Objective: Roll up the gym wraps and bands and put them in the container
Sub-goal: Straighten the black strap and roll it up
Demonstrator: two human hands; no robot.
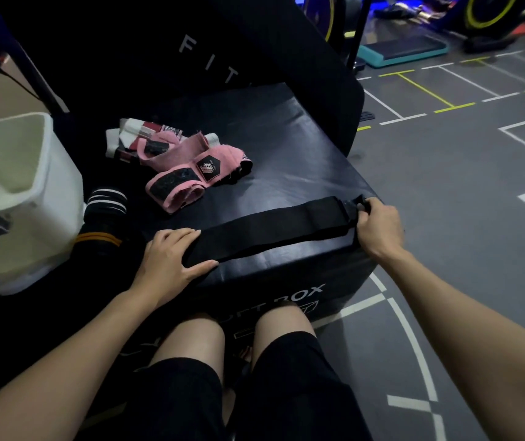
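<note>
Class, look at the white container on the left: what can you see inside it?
Inside the white container only bare pale walls show; no wrap or band is visible there. Its bottom is hidden by the near rim. The pink wraps still lie on the black box.

- A strap [270,229] lies flat along the near edge of the box [302,148].
- A heap of wraps [178,160] lies behind it.
- A container [16,192] stands left of the box.

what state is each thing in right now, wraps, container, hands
black wrap: unrolled, stretched flat across the box top
pink wraps: loose heap, not rolled
white and maroon wrap: loose, behind the pink
striped black bands: beside the container
white container: open, nothing seen inside
left hand: presses one end
right hand: grips other end
</note>
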